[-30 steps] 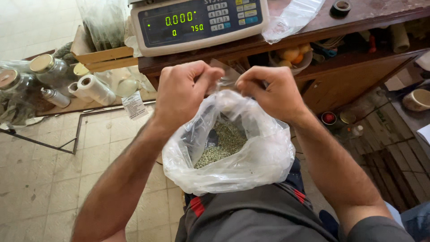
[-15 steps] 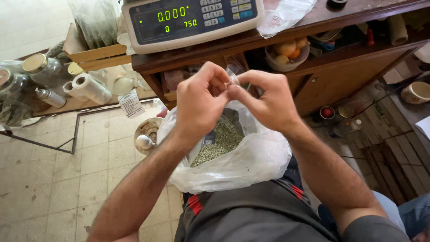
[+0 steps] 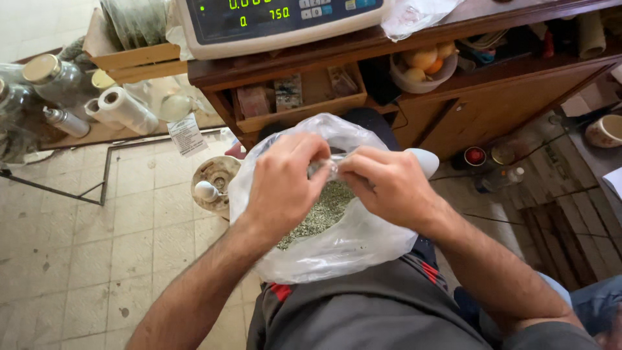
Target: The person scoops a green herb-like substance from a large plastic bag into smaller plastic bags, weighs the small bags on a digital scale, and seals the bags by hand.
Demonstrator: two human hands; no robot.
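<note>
A clear plastic bag [image 3: 350, 249] partly filled with greenish dried herb or seeds [image 3: 321, 214] rests against my lap. My left hand [image 3: 282, 185] and my right hand [image 3: 385, 185] meet above it, both pinching the gathered mouth of the bag between their fingertips. The fingers touch at the twisted plastic in the middle. My forearms run down to the bottom of the view and hide parts of the bag's sides.
A digital weighing scale [image 3: 278, 23] sits on a wooden counter [image 3: 402, 39] ahead, with shelves and a bowl of fruit [image 3: 424, 65] below. Jars [image 3: 55, 78] and paper rolls [image 3: 126, 110] stand at left. A round wooden object [image 3: 217, 181] lies on the tiled floor.
My hands have come together from holding the bag's mouth wide apart to pinching it closed at the centre. The bag has sunk lower toward my lap.
</note>
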